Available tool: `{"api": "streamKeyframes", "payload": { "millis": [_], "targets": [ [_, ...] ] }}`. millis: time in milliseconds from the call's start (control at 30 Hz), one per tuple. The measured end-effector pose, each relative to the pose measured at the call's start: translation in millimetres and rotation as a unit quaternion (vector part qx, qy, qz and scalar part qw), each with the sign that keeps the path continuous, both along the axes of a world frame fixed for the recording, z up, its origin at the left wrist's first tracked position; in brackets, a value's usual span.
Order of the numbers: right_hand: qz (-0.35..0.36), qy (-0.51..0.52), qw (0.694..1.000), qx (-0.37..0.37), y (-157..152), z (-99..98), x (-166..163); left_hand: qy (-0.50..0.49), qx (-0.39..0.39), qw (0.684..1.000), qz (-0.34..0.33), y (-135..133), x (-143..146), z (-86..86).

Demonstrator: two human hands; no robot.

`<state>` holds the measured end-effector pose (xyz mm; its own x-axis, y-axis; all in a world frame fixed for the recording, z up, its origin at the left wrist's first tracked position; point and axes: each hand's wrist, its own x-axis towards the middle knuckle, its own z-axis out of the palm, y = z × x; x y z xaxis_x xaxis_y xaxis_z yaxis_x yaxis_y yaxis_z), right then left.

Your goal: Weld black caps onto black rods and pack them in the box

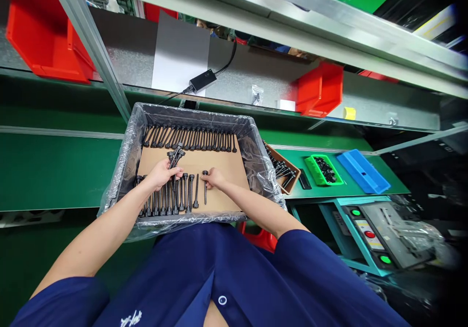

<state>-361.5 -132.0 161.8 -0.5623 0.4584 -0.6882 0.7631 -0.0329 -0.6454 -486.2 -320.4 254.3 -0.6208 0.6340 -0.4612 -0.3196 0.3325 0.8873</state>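
My left hand [164,174] is closed around a small bunch of black bolt-like rods [177,155], their thick heads pointing up. Between the fingertips of my right hand [214,178] is a single black bolt-like rod [205,193], held upright over the cardboard sheet [223,198]. That sheet lies in a bin lined with clear plastic [126,146]. Along its far side runs a row of similar rods [190,139]. Another row [164,200] fills the near left part, some heads up and some heads down, ending just left of my right hand.
Right of the bin stand a brown box of dark rods [288,186], a green tray of small black parts [325,170] and a blue tray [363,171]. Behind is a metal shelf with red bins [321,89] and a black adapter [203,80]. A button panel [370,234] sits lower right.
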Motion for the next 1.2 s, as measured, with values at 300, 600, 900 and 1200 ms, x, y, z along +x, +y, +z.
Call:
{"api": "streamKeyframes", "payload": {
  "millis": [300, 600, 900, 1200],
  "targets": [
    [0.053, 0.057, 0.995, 0.066, -15, 12.8, -7, -0.022, -0.013, 0.999, -0.024, -2, 1, -5.9],
    [-0.052, 0.288, 0.899, -0.326, -55, 61.1, -12, -0.063, 0.078, 0.990, -0.101, 0, 15, -6.4],
    [0.087, 0.317, 0.943, 0.046, 8, 55.4, 2, -0.038, 0.016, 0.999, -0.030, 5, 13, 2.1],
    [0.664, 0.275, 0.606, 0.341, -13, 10.8, 47, 0.003, -0.013, 0.993, 0.117, 5, 2, 20.8]
  ]
}}
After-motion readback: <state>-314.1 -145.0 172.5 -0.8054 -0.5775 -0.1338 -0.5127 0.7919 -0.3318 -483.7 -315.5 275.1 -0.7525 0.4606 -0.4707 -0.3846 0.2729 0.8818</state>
